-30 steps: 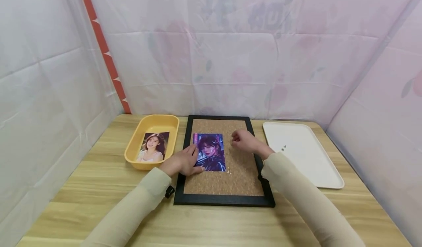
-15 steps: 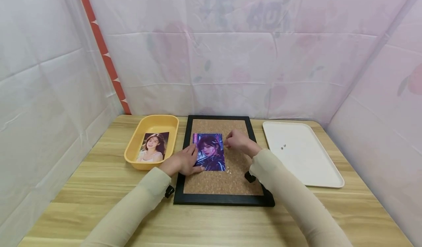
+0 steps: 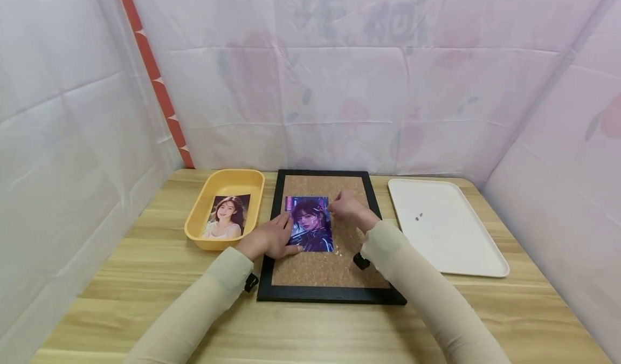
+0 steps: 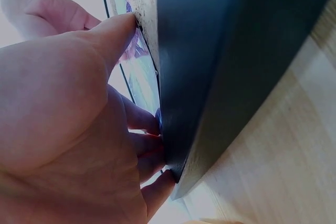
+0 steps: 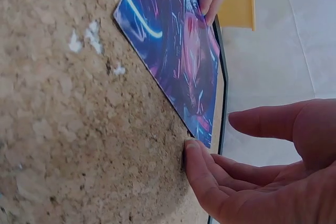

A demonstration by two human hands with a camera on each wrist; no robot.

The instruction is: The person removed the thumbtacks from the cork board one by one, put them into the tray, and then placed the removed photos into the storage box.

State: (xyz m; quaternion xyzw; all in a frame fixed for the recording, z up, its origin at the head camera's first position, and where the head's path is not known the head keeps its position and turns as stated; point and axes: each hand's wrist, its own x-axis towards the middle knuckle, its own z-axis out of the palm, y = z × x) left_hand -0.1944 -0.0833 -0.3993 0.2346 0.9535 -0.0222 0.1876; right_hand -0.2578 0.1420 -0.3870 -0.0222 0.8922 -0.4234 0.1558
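A purple and blue picture card [image 3: 310, 225] of a figure lies flat on a cork board [image 3: 350, 271] with a black frame. My left hand [image 3: 273, 238] rests on its left edge, fingers extended and thumb near the lower corner. My right hand [image 3: 350, 207] is at the card's upper right edge. In the right wrist view, a fingertip [image 5: 193, 149] touches the board beside the card's corner, while the other digit stands apart from it. Whether something tiny lies under that fingertip is hidden. In the left wrist view, the left hand [image 4: 79, 114] reaches over the black frame [image 4: 210, 40].
To the left stands a yellow tray [image 3: 194, 221] with a portrait photo [image 3: 228, 217] in it. A white tray [image 3: 461, 245] lies at right, bearing a few tiny dark pieces [image 3: 419, 217]. Small white marks [image 5: 93, 38] show on the cork. Hanging cloth [image 3: 339, 83] encloses the table.
My right hand has moved left across the cork to the card's right edge, then stayed there. The left hand and the card have kept their place.
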